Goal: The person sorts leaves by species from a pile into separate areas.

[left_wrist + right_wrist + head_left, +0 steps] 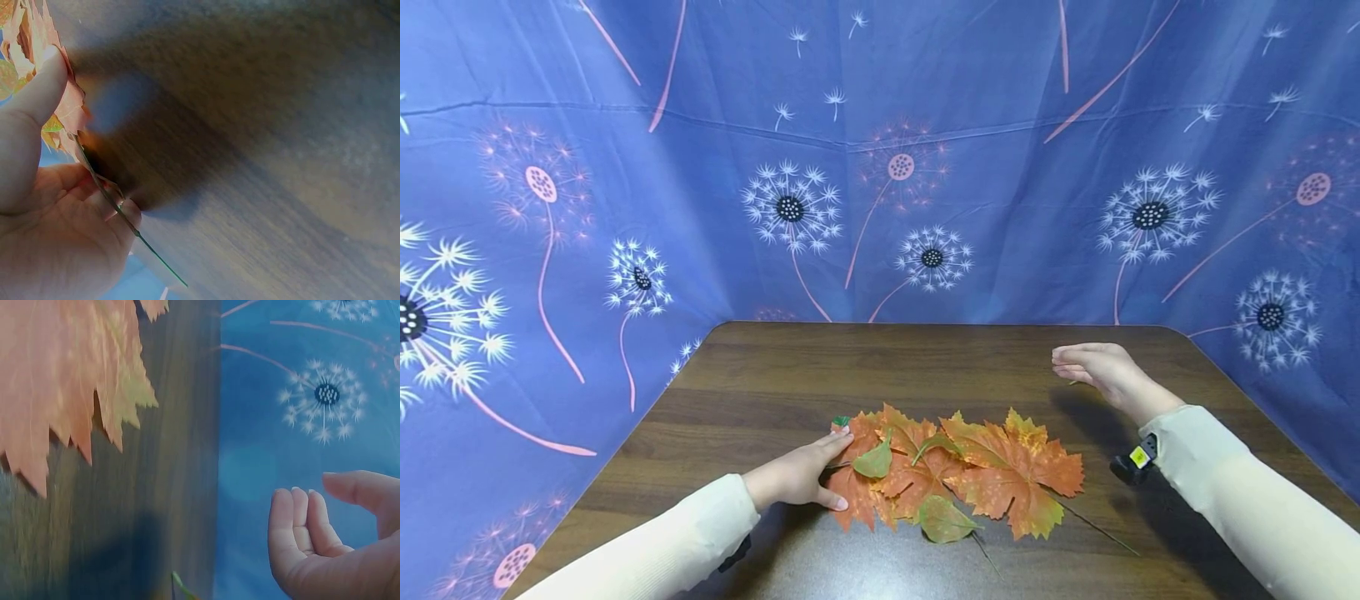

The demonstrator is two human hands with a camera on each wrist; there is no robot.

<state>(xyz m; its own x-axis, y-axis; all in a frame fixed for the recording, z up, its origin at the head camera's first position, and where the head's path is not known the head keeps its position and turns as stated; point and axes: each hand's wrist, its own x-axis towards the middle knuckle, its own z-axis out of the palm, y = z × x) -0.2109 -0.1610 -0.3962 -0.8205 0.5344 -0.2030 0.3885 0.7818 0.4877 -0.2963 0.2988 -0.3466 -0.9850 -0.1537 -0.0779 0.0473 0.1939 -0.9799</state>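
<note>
A row of artificial autumn leaves (992, 479), orange with yellow and green edges, lies on the wooden table. My left hand (801, 475) touches the row's left end, thumb and fingers spread apart. In the left wrist view its thumb lies against an orange leaf (74, 115), and a thin stem (106, 194) crosses in front of the fingers. My right hand (1101, 371) is raised over the table's right side, away from the row. The right wrist view shows its fingers (284, 531) gently bent, thumb apart, nothing between them. A thin green tip (180, 584) shows near the bottom edge there.
Two smaller green leaves, one on top of the row (874, 460) and one at its front (946, 520), lie among the orange ones. A long stem (1097, 527) sticks out to the front right. Blue dandelion-print cloth (1000, 192) hangs behind and beside the brown table (880, 358).
</note>
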